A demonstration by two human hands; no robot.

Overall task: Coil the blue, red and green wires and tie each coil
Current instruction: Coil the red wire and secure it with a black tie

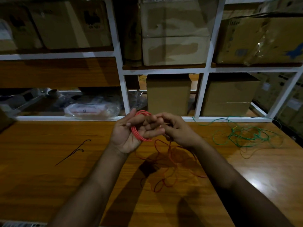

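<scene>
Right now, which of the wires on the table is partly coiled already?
The red wire: its loops sit in the left hand, fed by the right hand. The green wire lies loose, untouched.

We see the ties [72,151] on the surface [49,177] at left, one wire heap [249,136] at right. Another wire heap [168,169] lies centre, shelving [124,89] behind everything.

Two bare forearms in view, coming up from the bottom edge, lit dimly. No sleeves visible on either arm up to the frame edge. Left hand [131,133] and right hand [177,130]: no gloves, no rings, no watch or wristband showing at either wrist. Fingernails short, one visible on the left thumb. Nothing else of the person's body or clothing is in frame.
</scene>
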